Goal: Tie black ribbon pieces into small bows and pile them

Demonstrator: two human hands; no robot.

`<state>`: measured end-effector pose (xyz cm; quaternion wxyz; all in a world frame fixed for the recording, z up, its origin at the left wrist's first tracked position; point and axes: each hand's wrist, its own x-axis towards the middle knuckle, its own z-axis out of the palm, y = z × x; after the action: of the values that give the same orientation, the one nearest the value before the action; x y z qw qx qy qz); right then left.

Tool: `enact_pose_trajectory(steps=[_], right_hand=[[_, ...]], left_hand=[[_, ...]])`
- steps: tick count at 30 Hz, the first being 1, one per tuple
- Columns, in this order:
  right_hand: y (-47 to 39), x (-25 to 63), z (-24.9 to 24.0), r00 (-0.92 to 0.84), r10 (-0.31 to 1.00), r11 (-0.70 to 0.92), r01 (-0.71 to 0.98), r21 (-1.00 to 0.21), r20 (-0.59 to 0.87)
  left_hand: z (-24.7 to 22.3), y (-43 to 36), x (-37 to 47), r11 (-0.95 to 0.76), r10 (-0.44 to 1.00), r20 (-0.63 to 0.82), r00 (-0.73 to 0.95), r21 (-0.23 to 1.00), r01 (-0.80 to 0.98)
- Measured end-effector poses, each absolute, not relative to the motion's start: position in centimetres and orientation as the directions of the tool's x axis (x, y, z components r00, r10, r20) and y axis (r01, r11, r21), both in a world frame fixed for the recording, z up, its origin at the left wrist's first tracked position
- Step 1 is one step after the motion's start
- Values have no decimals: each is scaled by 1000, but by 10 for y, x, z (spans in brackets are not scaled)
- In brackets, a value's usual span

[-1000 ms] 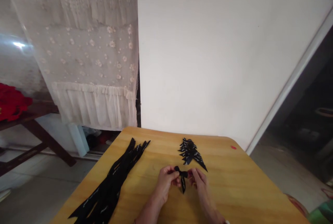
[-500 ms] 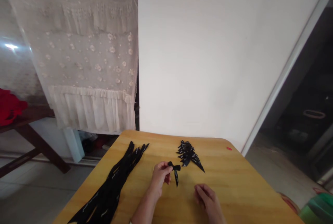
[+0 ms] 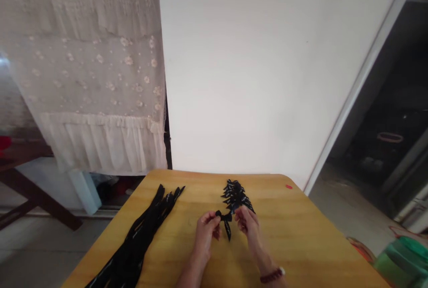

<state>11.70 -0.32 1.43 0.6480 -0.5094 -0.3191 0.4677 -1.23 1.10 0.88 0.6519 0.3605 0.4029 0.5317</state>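
A small black ribbon bow (image 3: 226,217) with pale markings is pinched at its left loop between the thumb and fingers of my left hand (image 3: 205,229). One tail of it hangs down over the table. Close to the bow's right side is my right hand (image 3: 248,223), thumb and fingers drawn together; whether they grip a bit of ribbon is too small to make out. Just beyond the hands lies a pile of finished-looking black bows (image 3: 235,191), partly covered by my right hand. Long loose black ribbons (image 3: 142,230) lie in a bundle to the left.
The wooden table (image 3: 294,234) has rounded far corners and stands near a white wall panel (image 3: 240,78). A small red piece (image 3: 289,186) lies near its far right corner. A lace curtain (image 3: 103,92) hangs at left. A green container (image 3: 404,261) stands beyond the right edge.
My right hand has moved forward and left, from above the bare table up beside the bow. My left hand still holds the bow. The view has turned slightly right.
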Motion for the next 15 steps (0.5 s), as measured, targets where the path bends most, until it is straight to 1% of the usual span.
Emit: enact_pose_trajectory(steps=[4, 8, 11, 15], right_hand=[[-1, 105, 13, 263, 965, 70, -287, -955, -8], [-2, 99, 9, 164, 986, 22, -317, -948, -33], [-1, 100, 7, 153, 988, 13, -256, -967, -28], [1, 104, 9, 77, 996, 58, -117, -991, 49]], left_hand=[[8, 13, -15, 125, 992, -112, 54, 913, -389], [8, 16, -14, 97, 995, -84, 54, 939, -330], [7, 17, -11, 81, 996, -67, 61, 959, -271], [4, 17, -7, 99, 993, -81, 84, 969, -228]])
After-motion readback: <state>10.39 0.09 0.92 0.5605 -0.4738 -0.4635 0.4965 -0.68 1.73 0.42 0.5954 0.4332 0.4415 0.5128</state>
